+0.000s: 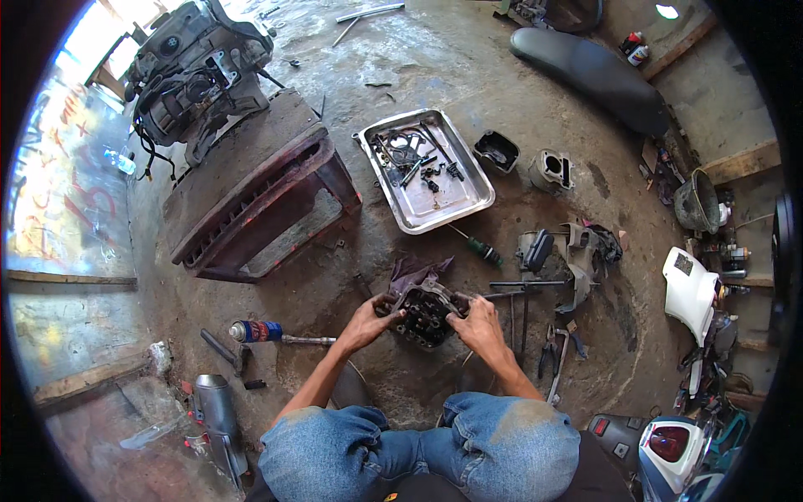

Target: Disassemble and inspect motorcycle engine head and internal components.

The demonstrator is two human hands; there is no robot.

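Both my hands grip a dark, oily engine cylinder head (425,316) in front of my knees. My left hand (368,322) holds its left edge, thumb on top and fingers curled round the side. On the opposite edge, my right hand (478,325) has its thumb near the upper face, its other fingers partly hidden. A purple rag (418,273) lies just beyond the part. Farther off, a metal tray (405,219) carries several small dark engine parts. Between tray and right hand lies a screwdriver (483,250) with a green handle.
An engine (196,79) rests on a worn crate (251,213) at the left. Pliers (548,358) and a T-handle wrench (525,284) lie to the right. A spray can (255,331) and a muffler (219,414) are at left. A cylinder block (550,170) stands beyond the tray's right side.
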